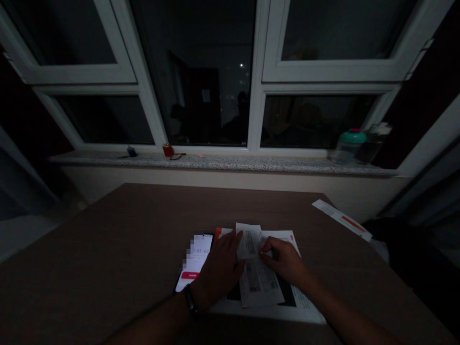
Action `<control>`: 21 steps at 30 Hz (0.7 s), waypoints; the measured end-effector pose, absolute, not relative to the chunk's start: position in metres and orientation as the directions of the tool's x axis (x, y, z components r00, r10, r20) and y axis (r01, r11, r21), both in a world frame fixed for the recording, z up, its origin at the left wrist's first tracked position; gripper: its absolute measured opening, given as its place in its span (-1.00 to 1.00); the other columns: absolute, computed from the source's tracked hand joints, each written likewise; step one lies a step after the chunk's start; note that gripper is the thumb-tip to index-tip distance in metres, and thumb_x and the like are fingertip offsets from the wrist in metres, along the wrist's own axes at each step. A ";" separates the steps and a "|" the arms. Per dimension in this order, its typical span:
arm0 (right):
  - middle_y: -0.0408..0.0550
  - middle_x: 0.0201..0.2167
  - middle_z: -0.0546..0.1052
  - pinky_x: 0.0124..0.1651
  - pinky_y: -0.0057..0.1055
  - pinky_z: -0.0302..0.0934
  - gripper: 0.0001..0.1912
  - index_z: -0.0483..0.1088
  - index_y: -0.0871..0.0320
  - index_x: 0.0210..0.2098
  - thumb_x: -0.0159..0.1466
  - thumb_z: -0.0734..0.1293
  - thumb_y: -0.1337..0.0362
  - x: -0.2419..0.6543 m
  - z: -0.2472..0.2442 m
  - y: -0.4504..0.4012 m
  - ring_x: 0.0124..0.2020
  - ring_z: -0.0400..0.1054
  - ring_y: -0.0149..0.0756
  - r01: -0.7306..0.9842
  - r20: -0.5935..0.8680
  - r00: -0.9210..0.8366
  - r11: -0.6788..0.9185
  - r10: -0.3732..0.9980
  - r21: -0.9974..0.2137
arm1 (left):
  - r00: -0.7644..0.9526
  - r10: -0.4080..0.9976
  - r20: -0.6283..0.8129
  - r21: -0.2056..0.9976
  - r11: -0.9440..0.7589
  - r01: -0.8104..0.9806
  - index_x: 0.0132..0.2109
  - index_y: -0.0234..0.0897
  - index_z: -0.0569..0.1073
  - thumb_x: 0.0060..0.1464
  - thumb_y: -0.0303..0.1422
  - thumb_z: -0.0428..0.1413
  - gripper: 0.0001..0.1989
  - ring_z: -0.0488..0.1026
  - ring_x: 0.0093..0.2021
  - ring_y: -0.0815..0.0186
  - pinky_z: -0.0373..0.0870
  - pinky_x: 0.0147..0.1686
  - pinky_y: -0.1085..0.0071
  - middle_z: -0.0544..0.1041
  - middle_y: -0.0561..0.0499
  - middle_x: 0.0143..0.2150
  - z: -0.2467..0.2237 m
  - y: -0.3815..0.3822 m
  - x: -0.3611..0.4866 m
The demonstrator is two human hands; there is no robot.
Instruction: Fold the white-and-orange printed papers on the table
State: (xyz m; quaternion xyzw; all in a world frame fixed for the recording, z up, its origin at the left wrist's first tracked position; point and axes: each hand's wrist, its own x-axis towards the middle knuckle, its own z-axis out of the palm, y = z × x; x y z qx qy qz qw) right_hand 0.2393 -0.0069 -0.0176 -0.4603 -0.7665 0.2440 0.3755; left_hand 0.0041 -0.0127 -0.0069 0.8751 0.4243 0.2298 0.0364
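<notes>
A narrow printed paper sheet (253, 280) with a crease across its middle lies over a larger printed page (287, 311) on the table. My left hand (224, 258), a dark band at its wrist, rests palm down along the sheet's left side with fingers stretched out. At the sheet's right edge, near the crease, my right hand (282, 258) has thumb and forefinger pinched together on the paper. A phone (194, 261) with a lit screen lies just left of my left hand, which partly covers it.
The brown table (108, 249) stands below a granite windowsill (230, 163). A paper strip with an orange mark (341, 218) overhangs the table's right edge. On the sill are a small red jar (167, 150) and a teal-lidded bottle (348, 146). The room is dim.
</notes>
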 end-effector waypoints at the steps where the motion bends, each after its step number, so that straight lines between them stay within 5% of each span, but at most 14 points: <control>1: -0.15 -0.35 0.56 -0.16 -0.36 0.27 -0.91 0.34 0.07 -0.41 0.19 0.34 0.37 0.239 -0.018 -0.007 -0.28 0.46 -0.26 0.526 0.350 -0.294 0.456 0.890 -0.718 | 0.535 0.762 0.366 0.252 -0.634 0.731 0.36 -0.28 0.01 0.20 -0.40 0.07 -0.34 0.16 0.32 0.04 0.15 0.26 0.04 0.19 -0.22 0.35 -0.009 -0.013 0.004; 12: -0.16 -0.35 0.56 -0.18 -0.36 0.27 -0.91 0.34 0.07 -0.42 0.19 0.34 0.36 0.239 -0.018 -0.007 -0.29 0.47 -0.26 0.524 0.349 -0.288 0.452 0.892 -0.722 | 0.526 0.772 0.357 0.266 -0.624 0.735 0.36 -0.30 0.05 0.21 -0.33 0.07 -0.36 0.20 0.29 -0.02 0.19 0.22 -0.02 0.25 -0.27 0.31 -0.013 -0.012 0.002; 16: -0.15 -0.35 0.56 -0.18 -0.36 0.27 -0.91 0.34 0.07 -0.42 0.20 0.34 0.36 0.239 -0.017 -0.008 -0.28 0.46 -0.26 0.525 0.344 -0.290 0.449 0.893 -0.723 | 0.533 0.784 0.318 0.381 -0.620 0.686 0.36 -0.25 0.04 0.22 -0.36 0.08 -0.37 0.21 0.29 0.06 0.18 0.25 0.04 0.27 -0.19 0.31 -0.005 -0.014 0.005; 21: -0.14 -0.37 0.57 -0.18 -0.36 0.28 -0.93 0.35 0.08 -0.40 0.20 0.34 0.33 0.240 -0.017 -0.007 -0.29 0.47 -0.25 0.518 0.312 -0.259 0.404 0.914 -0.754 | 0.583 0.768 0.265 0.536 -0.620 0.573 0.43 -0.17 -0.21 0.28 -0.34 0.04 -0.25 0.13 0.35 0.12 0.17 0.26 0.08 0.06 -0.15 0.42 -0.003 -0.015 0.006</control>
